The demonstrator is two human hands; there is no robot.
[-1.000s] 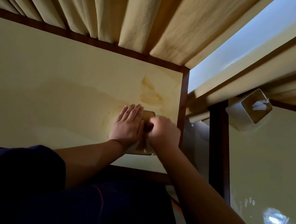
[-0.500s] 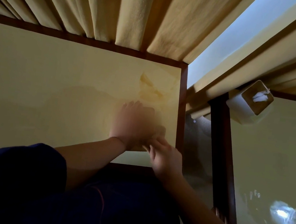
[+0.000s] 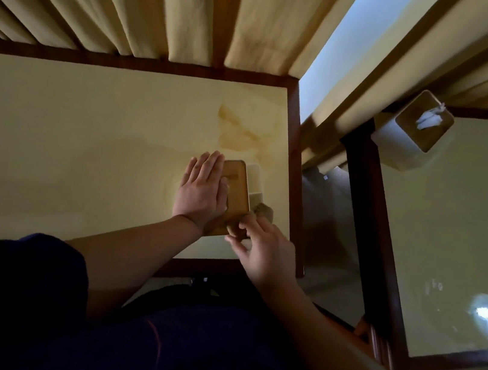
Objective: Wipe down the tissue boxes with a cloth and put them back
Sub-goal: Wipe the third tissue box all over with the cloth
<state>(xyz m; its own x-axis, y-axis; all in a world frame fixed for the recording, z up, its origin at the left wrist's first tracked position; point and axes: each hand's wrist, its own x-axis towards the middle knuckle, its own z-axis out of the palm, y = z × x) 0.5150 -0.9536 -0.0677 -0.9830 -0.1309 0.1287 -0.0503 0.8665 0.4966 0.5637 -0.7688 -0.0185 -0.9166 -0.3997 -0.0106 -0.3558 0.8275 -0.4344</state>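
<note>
A tissue box (image 3: pixel 240 189) with a brown wooden lid and white sides stands near the right edge of the cream table (image 3: pixel 84 142). My left hand (image 3: pixel 202 192) lies flat on the left part of its lid, fingers straight. My right hand (image 3: pixel 265 248) is at the box's near right corner and pinches a small tan cloth (image 3: pixel 262 213) against it. A second tissue box (image 3: pixel 412 130), white with a wooden top and a tissue sticking out, stands on the far left corner of the neighbouring table (image 3: pixel 456 235).
Cream curtains (image 3: pixel 168 5) hang along the far edge of both tables. A narrow gap (image 3: pixel 321 228) with floor below separates the two dark-framed tables. My dark clothing fills the bottom of the view.
My right hand came off the box top and moved to its near right corner with the cloth. My left hand stayed flat on the lid. The view shifted slightly.
</note>
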